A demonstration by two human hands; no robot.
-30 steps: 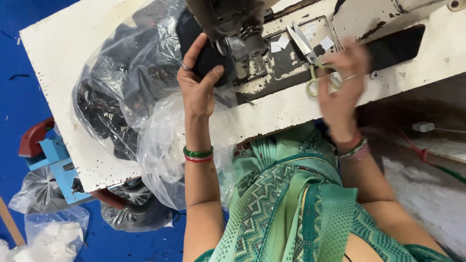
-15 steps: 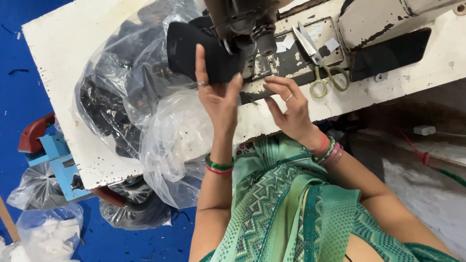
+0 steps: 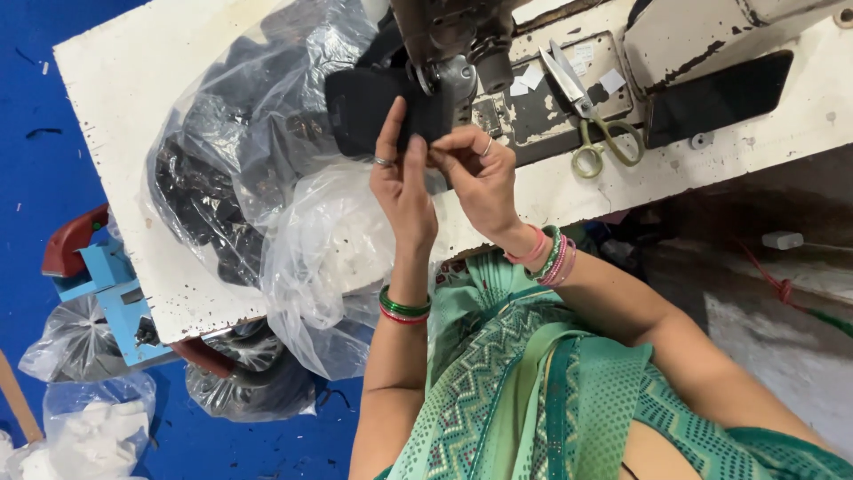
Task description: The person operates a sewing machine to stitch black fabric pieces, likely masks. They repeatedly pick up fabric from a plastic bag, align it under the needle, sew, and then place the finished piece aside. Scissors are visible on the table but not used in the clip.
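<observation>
A black fabric piece (image 3: 364,107) lies on the white sewing table (image 3: 124,116) under the sewing machine head (image 3: 453,44). My left hand (image 3: 400,182) rests flat on the fabric's near edge, fingers stretched toward the presser foot. My right hand (image 3: 475,173) pinches the same edge right beside the left fingertips, just in front of the needle area. Both wrists wear bangles. Green-handled scissors (image 3: 591,116) lie on the machine bed to the right of my hands.
Clear plastic bags of black pieces (image 3: 231,160) and white pieces (image 3: 329,258) crowd the table's left side. More bags (image 3: 89,427) sit on the blue floor beside a blue and red stand (image 3: 98,276). A dark flat panel (image 3: 715,89) lies at the right.
My right hand left the scissors and came left to meet my left hand at the fabric edge. My left hand slid a little down toward the near edge.
</observation>
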